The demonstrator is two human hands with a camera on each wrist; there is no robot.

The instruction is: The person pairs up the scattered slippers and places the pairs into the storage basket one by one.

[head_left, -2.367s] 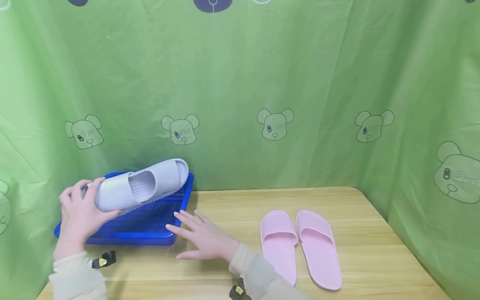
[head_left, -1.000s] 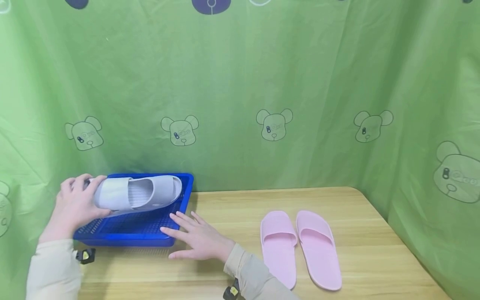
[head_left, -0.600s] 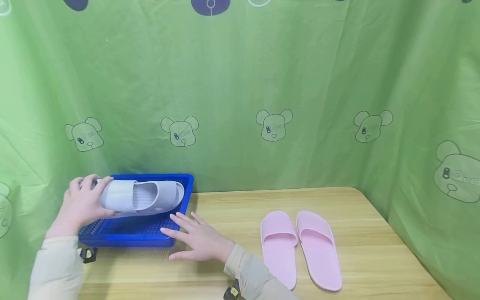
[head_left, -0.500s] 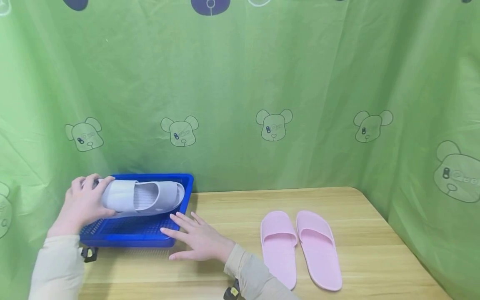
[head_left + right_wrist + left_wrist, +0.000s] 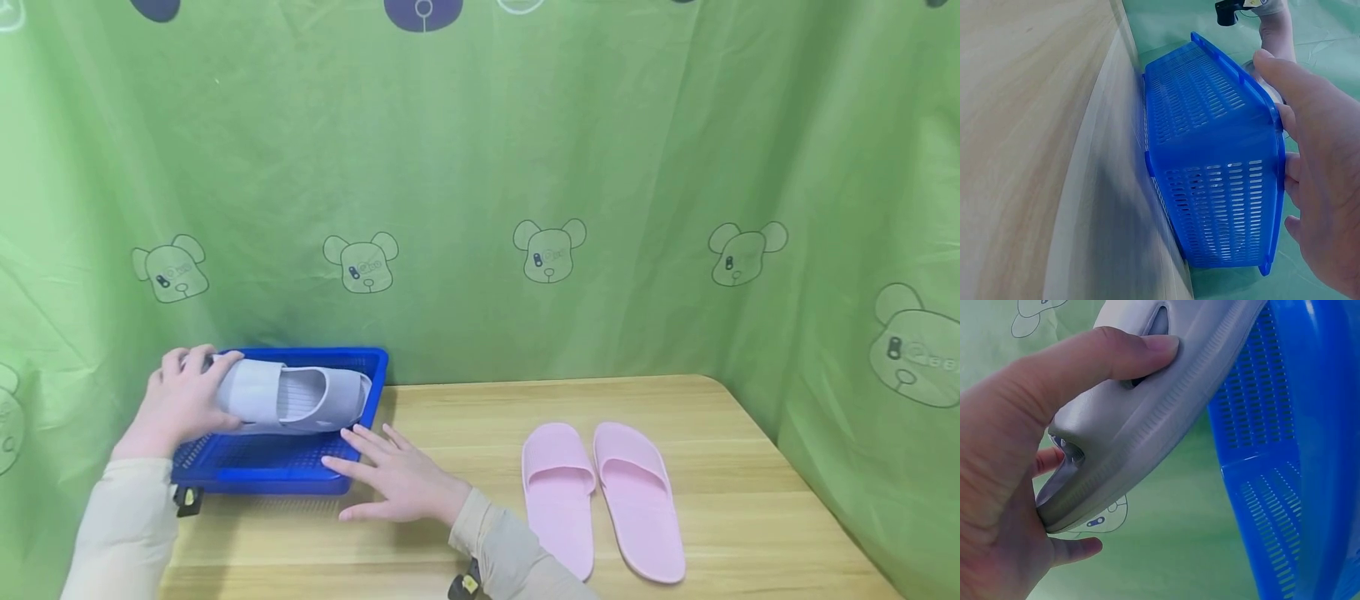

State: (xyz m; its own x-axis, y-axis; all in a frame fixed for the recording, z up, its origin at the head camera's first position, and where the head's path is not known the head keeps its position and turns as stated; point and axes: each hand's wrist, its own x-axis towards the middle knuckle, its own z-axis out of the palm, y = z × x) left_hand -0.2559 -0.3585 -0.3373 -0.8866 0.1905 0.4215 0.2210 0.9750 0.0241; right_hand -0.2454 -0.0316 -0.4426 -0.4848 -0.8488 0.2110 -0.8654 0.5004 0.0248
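Note:
My left hand (image 5: 182, 402) grips the left end of a pair of grey slippers (image 5: 258, 396), fitted together with an open toe at each end. They lie lengthwise over the blue basket (image 5: 262, 483), with the right end low inside its rim. In the left wrist view the thumb presses on the side of the grey slippers (image 5: 1129, 419), by a slot, and fingers reach round behind. With fingers spread, my right hand (image 5: 405, 475) touches the basket's right front rim; the right wrist view has its fingertips along the rim of the basket (image 5: 1216, 206).
Two pink slippers (image 5: 558, 508) lie side by side on the wooden table (image 5: 450, 550), right of the right hand. A green curtain (image 5: 465, 150) with bear-head prints hangs behind the table and at both sides. Each wrist wears a small black device.
The grey slippers have come down from a tilt to nearly level in the basket, then shifted slightly right with the left hand. The right hand has hardly moved.

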